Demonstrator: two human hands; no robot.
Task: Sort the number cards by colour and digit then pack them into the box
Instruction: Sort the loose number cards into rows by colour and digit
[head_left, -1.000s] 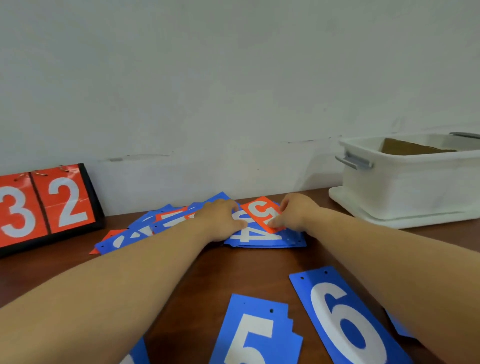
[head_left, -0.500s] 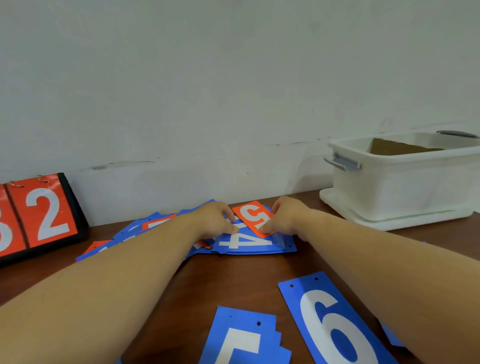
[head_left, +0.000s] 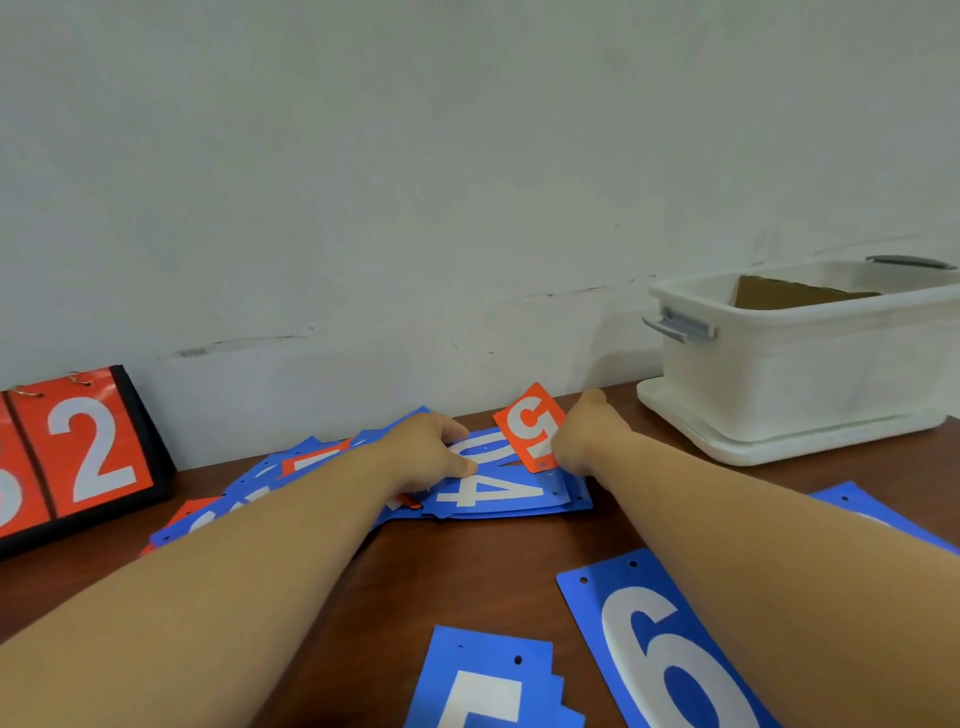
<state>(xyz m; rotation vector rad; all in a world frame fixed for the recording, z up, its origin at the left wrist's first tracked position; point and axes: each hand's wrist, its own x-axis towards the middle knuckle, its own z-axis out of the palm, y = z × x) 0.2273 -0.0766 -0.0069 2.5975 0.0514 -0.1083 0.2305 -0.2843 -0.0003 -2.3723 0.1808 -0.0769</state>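
Right hand: the right hand (head_left: 582, 441) is closed in a pinch on the orange 5 card (head_left: 530, 428), holding it by its near corner with the far end tipped up off the pile.
Left hand: the left hand (head_left: 431, 457) lies palm down, fingers curled, pressing on the mixed pile (head_left: 498, 493) near the far edge of the worktop (head_left: 467, 566); it grips nothing that I can make out.
Key relation: the orange card sits just left of the right hand and touches it, its long axis running from the hand away toward the wall. The right hand is the nearer one, so the lift looks like its job, while the left hand pins the blue cards underneath.
Pile: a blue 4 card (head_left: 498, 491) lies on top, with a blue 0 card (head_left: 480, 449) partly under it; more blue and orange cards fan out toward the left.
Sorted cards: a stack of blue 5 cards (head_left: 483, 680) and a blue 6 card (head_left: 660, 649) lie flat at the near edge, well apart from the pile.
Box: the white box (head_left: 810, 364) stands open at the far right corner, grey handles on its ends, something brown inside.
Materials: the cards are thin, stiff, matte sheets, rectangular, with two punched holes on a short edge; the box is smooth plastic, the worktop dark polished wood.
Likely step: pulling an orange card out of the blue ones; packing has not begun for these.
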